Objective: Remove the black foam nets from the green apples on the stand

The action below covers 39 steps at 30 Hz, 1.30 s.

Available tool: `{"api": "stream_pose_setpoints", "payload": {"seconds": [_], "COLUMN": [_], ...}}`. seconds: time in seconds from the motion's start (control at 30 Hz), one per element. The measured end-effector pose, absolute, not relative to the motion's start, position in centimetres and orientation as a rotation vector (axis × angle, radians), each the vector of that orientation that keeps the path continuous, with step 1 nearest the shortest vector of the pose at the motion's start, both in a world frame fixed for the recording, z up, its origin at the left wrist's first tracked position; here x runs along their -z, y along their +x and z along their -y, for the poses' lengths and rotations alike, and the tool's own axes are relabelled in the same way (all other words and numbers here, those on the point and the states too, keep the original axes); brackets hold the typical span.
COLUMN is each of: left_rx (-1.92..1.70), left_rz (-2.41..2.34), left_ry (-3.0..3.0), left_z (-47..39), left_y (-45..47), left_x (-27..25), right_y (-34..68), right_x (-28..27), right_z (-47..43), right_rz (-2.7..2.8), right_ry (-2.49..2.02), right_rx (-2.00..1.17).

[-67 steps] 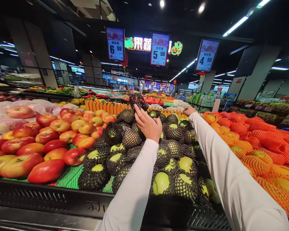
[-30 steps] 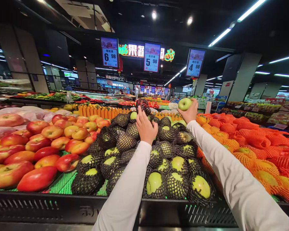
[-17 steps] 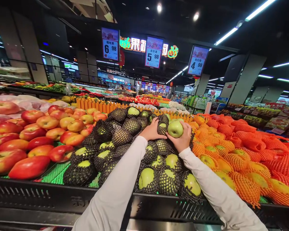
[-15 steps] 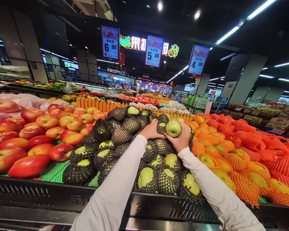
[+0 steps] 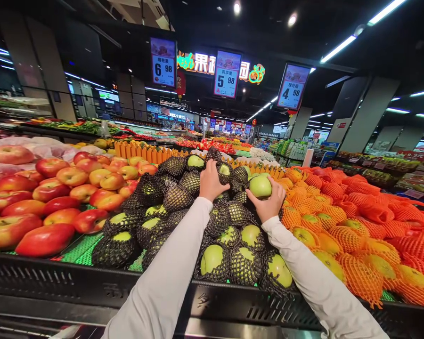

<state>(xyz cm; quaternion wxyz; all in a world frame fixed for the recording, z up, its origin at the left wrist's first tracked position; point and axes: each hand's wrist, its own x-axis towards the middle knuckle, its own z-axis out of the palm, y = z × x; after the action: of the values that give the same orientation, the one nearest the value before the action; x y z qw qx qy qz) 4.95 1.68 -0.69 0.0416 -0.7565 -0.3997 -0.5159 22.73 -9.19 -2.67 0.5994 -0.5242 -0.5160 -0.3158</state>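
Note:
My right hand (image 5: 268, 201) is closed around the side of a bare green apple (image 5: 260, 186), its thumb on the near side. My left hand (image 5: 212, 182) is curled at a green apple in a black foam net (image 5: 225, 171), thumb below and fingers to its left; the fingertips are partly lost against the dark net. Both hands are over the pile of net-wrapped green apples (image 5: 246, 264), with other netted apples between and below them.
Red apples (image 5: 70, 176) are heaped at left, and oranges in orange nets (image 5: 360, 273) at right, beside fruit in red nets (image 5: 371, 202). A black slotted crate edge (image 5: 233, 301) runs along the front. An orange picket fence (image 5: 141, 151) stands behind. Price signs (image 5: 227, 74) hang overhead.
My hands have moved apart. The left went left and up with a netted apple at its fingers; the right went slightly right, still holding the bare green apple.

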Motion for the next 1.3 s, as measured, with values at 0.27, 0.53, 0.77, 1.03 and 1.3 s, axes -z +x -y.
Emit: {"api": "stream_pose_setpoints", "payload": {"seconds": [0.27,0.53,0.77,1.03,1.3], "left_rx": [1.224,1.585,1.756,1.922,2.124], "left_rz": [1.451,1.24,1.155,1.117,1.129], "left_ry": [-2.48,-2.289,-2.213,-2.231,-2.202], "left_z": [-2.3,0.1,1.0,0.9,0.7], "left_y": [5.1,4.4,4.1,4.2,4.4], "left_x": [1.3,-0.1,-0.7,-0.6,-0.7], "right_y": [22.8,22.4,22.1,21.8,21.7], "right_x": [3.1,1.9,2.5,3.5,3.9], "right_z": [8.6,9.7,8.7,7.0,6.8], "right_rz": [1.167,1.24,1.631,1.784,1.82], "right_ry": [-1.16,-1.15,-1.304,-1.322,-1.321], "right_rx": [0.522,0.586,0.333,0.211,0.166]}}
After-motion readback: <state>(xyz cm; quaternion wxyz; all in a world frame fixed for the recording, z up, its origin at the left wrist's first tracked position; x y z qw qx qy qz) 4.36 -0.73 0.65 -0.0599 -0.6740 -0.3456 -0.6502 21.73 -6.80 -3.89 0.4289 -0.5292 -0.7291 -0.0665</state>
